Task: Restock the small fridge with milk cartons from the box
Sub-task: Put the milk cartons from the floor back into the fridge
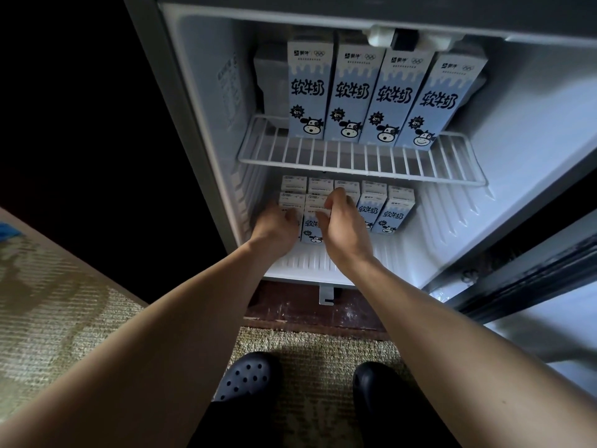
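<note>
Seating the pale blue-and-white cardboard milk carton point(310, 228) at the front left of the lower compartment of the small grey fridge point(517, 124), we judge that an uneven shove could tip it or topple the matching cartons point(395, 210) packed behind and to its right. Our left hand point(277, 223) curls its fingers against the carton's left side, and our right hand point(344, 227) hooks its fingers over the top. It stands upright, long axis vertical, printed cow face toward us.

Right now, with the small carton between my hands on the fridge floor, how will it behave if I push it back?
The small carton looks stiff, with crisp square edges, so it should push without buckling. On the ribbed fridge floor it will probably slide along the ribs. It is taller than it is wide, so a high push may tip it.
</note>
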`<state>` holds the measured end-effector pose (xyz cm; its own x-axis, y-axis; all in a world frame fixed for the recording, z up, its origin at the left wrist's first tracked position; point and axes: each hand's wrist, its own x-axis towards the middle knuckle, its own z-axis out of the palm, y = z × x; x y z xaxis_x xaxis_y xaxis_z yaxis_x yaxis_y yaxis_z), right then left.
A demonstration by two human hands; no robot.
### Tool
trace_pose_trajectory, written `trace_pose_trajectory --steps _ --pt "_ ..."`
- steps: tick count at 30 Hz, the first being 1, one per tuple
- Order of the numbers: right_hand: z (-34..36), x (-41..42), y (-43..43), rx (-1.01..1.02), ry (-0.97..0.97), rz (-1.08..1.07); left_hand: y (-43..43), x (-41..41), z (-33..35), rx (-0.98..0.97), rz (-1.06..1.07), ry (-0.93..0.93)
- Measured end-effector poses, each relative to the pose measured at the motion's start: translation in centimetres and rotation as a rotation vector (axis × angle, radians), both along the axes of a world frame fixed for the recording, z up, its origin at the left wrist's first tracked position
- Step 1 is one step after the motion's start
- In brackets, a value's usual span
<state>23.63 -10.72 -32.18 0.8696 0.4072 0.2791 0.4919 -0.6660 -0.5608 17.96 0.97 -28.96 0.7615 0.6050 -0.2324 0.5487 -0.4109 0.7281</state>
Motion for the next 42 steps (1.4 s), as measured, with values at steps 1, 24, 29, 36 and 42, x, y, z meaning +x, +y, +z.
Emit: trace_pose_trajectory --steps 1,24,29,36,42 --pt "0.1 0.0 0.0 -0.002 -0.004 0.003 0.0 0.0 -0.1 0.003 0.002 -0.002" --pt "3.5 -2.7 -3.2 -0.311 0.009 0.102 -1.1 -2.9 2.2 0.029 -0.233 0.149" --pt "7.9 -5.4 -4.9 -0.474 0.028 0.152 -1.4 -6.8 5.7 0.237 -0.632 0.243" --pt "14.2 -12.2 -8.2 -0.594 0.067 0.217 -2.2 -12.9 11.6 0.479 -0.778 0.270" --pt "19.3 -18.1 -12.7 -0.624 0.074 0.223 -4.2 -17.4 16.2 0.643 -0.923 0.442"
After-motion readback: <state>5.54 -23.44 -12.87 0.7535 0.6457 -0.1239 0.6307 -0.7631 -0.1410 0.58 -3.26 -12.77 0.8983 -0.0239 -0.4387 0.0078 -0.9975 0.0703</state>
